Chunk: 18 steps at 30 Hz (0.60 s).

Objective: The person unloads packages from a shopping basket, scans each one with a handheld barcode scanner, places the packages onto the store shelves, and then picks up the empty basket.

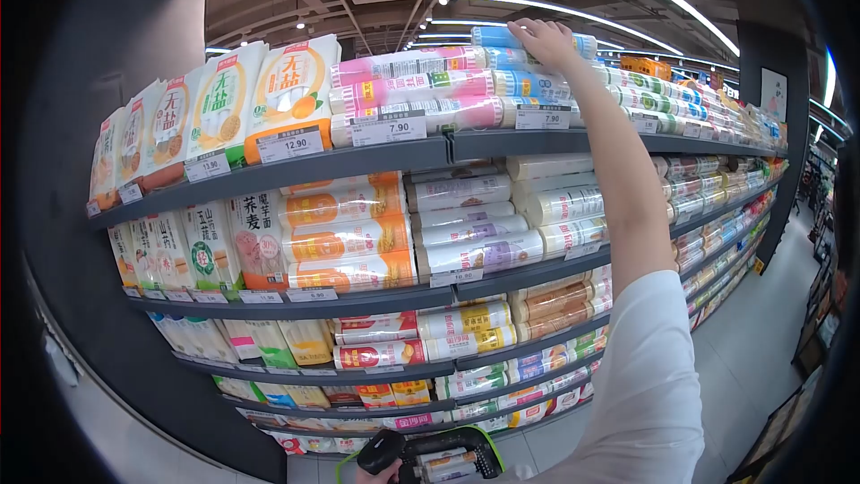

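Observation:
My right hand (544, 43) reaches up to the top shelf, its fingers over a blue noodle pack (491, 37) at the top of the blue stack. Pink noodle packs (417, 90) lie in a stack just left of it. At the bottom, my left hand (381, 473) is wrapped round the black handle (381, 451) of a shopping basket (479, 441) with a green rim. Some packs (448, 464) lie inside the basket.
Shelves with grey edges (385, 157) hold many noodle packs and price tags. White upright bags (228, 99) stand at the upper left. A dark panel (72, 125) closes the left end. An aisle floor (743, 332) runs along the right.

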Each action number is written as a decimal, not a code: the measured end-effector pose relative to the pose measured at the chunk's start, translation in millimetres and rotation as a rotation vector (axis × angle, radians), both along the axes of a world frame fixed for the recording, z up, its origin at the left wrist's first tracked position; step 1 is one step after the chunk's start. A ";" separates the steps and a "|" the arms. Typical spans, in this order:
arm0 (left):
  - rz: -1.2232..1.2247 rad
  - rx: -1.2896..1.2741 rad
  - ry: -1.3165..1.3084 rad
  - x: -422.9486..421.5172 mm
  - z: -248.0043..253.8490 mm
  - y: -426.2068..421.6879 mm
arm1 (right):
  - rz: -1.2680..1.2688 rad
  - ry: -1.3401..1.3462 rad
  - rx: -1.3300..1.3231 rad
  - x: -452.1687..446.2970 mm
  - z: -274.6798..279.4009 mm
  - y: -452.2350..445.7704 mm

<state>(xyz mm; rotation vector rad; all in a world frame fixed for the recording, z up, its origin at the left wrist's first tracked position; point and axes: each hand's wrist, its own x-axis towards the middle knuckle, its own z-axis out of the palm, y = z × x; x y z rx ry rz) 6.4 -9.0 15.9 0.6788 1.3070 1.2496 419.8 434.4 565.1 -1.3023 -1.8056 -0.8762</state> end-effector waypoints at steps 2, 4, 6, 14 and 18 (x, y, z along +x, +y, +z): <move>-0.033 -0.111 -0.037 -10.9 -15.8 2.0 | 0.004 0.082 -0.029 -1.8 0.2 -1.7; -0.034 -0.123 -0.050 -11.1 -19.3 4.1 | 0.048 0.178 -0.052 -3.4 1.5 -2.6; 0.000 -0.034 -0.036 -5.5 -18.4 7.4 | 0.082 0.248 -0.119 -6.2 4.5 -12.3; -0.098 0.055 -0.054 11.0 -2.3 13.3 | -0.042 -0.002 -0.075 3.4 -9.1 -0.6; -0.118 -0.006 -0.076 19.2 6.3 9.5 | -0.035 0.028 -0.048 2.5 -30.7 -12.6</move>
